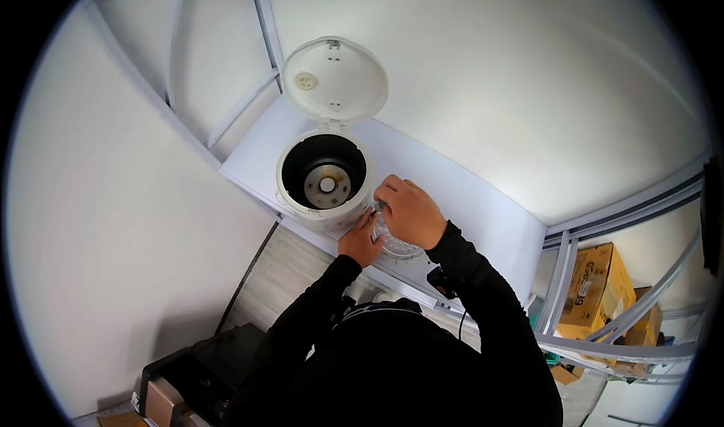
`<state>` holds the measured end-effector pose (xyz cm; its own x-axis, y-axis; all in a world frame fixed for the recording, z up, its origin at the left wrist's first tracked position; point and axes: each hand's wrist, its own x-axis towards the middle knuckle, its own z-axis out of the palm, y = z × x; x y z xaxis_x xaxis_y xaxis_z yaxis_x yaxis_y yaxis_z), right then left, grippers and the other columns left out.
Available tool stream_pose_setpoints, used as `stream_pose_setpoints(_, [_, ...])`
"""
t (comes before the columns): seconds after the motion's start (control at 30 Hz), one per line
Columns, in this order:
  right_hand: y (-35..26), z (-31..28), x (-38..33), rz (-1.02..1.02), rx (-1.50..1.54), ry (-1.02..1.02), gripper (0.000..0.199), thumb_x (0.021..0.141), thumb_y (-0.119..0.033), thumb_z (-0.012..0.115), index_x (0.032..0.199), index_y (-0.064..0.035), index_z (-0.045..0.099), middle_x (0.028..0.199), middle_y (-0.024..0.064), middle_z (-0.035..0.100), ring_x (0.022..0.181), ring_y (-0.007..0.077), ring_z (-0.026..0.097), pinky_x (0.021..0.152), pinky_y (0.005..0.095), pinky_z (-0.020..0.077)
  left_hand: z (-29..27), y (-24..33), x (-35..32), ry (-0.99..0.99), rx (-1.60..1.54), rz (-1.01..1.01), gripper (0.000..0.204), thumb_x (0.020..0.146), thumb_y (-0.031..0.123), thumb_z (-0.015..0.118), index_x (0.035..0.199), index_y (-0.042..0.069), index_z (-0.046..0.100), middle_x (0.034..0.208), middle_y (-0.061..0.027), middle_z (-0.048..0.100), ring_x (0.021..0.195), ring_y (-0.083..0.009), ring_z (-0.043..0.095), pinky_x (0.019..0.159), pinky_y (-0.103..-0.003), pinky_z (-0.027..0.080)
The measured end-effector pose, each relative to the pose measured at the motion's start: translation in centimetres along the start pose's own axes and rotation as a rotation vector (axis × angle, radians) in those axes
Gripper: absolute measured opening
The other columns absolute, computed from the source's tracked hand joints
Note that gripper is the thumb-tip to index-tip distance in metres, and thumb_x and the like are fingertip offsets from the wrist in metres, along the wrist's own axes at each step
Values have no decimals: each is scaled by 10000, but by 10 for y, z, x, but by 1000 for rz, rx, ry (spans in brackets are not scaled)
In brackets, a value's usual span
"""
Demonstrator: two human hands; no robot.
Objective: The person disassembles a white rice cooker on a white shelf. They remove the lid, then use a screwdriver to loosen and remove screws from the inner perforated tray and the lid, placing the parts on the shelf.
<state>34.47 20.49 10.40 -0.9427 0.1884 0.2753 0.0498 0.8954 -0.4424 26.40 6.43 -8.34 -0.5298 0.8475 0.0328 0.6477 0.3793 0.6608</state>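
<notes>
A white rice cooker (326, 174) stands on the table with its round lid (335, 80) raised. Inside its dark cavity the bare heating plate (328, 185) shows, with brownish stains around a central knob. My right hand (409, 212) is closed beside the cooker's right wall, thumb and fingers pinched together; what they hold is hidden. Just below it my left hand (362, 242) has its fingers drawn together at the cooker's lower right side, on something too small to make out. A round perforated tray (398, 247) lies under and beside my hands, partly covered.
The white table (483, 223) extends right of the cooker, against a pale wall. Grey frame bars stand at left and right. Cardboard boxes (596, 291) sit on the right. A dark open box (200, 374) is at the lower left. A dark cable (461, 325) hangs by my right forearm.
</notes>
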Motion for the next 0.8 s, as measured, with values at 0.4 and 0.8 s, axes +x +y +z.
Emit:
stream_pose_setpoints(0.4, [-3, -11, -10, -50, -101, -1, 221, 812, -22, 649, 1026, -75, 638, 1055, 82, 602, 898, 322, 618, 799, 430, 526, 1, 0, 2, -68, -6, -46, 652, 916, 363, 649, 1504, 120, 510, 1635, -97, 397, 1252, -321, 631, 993, -455, 540])
stream_pose_setpoints(0.8, [12, -1, 1, -24, 151, 114, 366, 801, 115, 590, 1141, -20, 604, 1216, 152, 576, 1124, 384, 577, 925, 430, 511, 1, 0, 1, -7, 15, -1, 651, 912, 364, 655, 1494, 104, 520, 1622, -94, 420, 1249, -323, 632, 984, -442, 546])
